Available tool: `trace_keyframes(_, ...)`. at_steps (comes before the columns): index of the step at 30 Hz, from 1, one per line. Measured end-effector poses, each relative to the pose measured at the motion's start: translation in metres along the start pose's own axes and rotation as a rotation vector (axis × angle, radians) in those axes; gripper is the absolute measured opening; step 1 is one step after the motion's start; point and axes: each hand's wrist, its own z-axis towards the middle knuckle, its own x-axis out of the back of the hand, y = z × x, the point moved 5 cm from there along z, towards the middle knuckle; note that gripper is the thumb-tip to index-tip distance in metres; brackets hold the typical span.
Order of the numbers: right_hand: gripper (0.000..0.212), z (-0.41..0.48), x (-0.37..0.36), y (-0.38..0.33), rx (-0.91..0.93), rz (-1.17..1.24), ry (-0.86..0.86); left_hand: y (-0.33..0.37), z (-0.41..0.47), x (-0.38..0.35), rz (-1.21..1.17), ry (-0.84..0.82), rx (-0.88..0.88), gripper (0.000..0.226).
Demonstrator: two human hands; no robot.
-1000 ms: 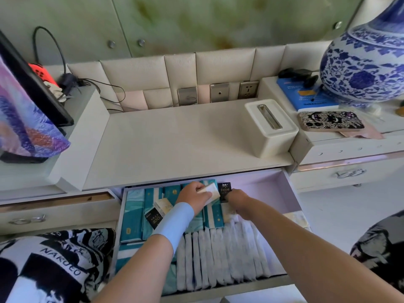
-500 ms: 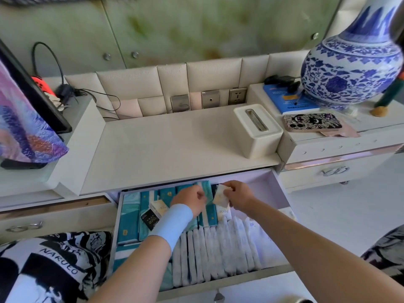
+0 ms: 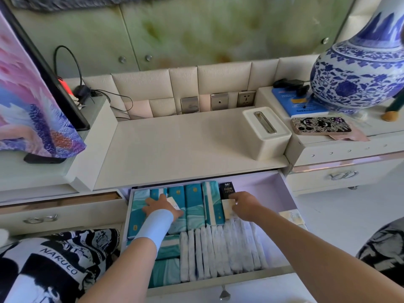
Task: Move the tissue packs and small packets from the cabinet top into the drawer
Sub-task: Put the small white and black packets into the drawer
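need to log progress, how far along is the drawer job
Nearly done. The cabinet top shows only the white tissue box, no loose packs. Teal tissue packs already fill the drawer. The right hand is seating a cream packet; the left hand rests on another. Left: let go.

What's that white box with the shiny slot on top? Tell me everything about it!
The tissue box is creamy white with rounded corners and looks like smooth plastic. Its lid has a narrow silvery slot; no tissue sticks out. It stands upright, turned slightly askew, at the right end of the cabinet top, close to the raised side cabinet. Neither hand touches it.
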Motion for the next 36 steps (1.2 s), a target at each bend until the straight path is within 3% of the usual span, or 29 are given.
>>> trace_keyframes(2,0.047,-0.003,-0.001,-0.001,0.011,-0.084,-0.04,0.006,0.0,-0.002,-0.061,-0.027,-0.038,0.082)
trace_keyframes(7,0.042,-0.001,0.007,0.001,0.024,0.014,-0.007,0.034,-0.009,-0.004,-0.245,-0.072,-0.193,0.062)
trace_keyframes(9,0.035,-0.002,0.017,-0.006,0.061,0.098,0.106,0.052,-0.016,-0.001,-0.407,-0.102,-0.3,0.056)
trace_keyframes(11,0.024,-0.003,0.027,-0.016,0.082,0.357,0.165,0.072,-0.026,0.002,-0.606,-0.161,-0.438,0.051)
trace_keyframes(14,0.022,-0.001,0.025,-0.032,0.066,0.703,-0.15,0.1,-0.041,0.007,-0.703,-0.188,-0.592,0.055)
trace_keyframes(15,0.018,0.0,0.025,-0.035,0.076,0.691,-0.216,0.106,-0.044,0.007,-0.712,-0.187,-0.613,0.057)
trace_keyframes(17,0.013,0.005,0.027,-0.03,0.062,0.66,-0.194,0.114,-0.04,0.001,-0.686,-0.176,-0.613,0.058)
trace_keyframes(20,0.012,0.019,0.036,-0.006,-0.062,0.701,0.004,0.113,-0.026,-0.013,-0.624,-0.19,-0.571,0.05)
trace_keyframes(22,0.012,0.025,0.045,0.013,-0.124,0.522,0.169,0.112,-0.019,-0.017,-0.567,-0.172,-0.566,0.046)
trace_keyframes(24,0.014,0.028,0.044,0.023,-0.146,0.375,0.222,0.112,-0.014,-0.021,-0.526,-0.147,-0.57,0.046)
trace_keyframes(27,0.015,0.036,0.023,0.026,-0.2,0.504,0.117,0.115,-0.007,-0.027,-0.521,-0.139,-0.545,0.044)
trace_keyframes(32,0.021,0.051,0.009,0.004,-0.128,0.183,0.061,0.116,0.002,-0.028,-0.575,-0.094,-0.496,0.041)
trace_keyframes(36,0.028,0.053,0.01,-0.001,-0.164,0.159,-0.003,0.122,-0.001,-0.022,-0.605,-0.068,-0.517,0.038)
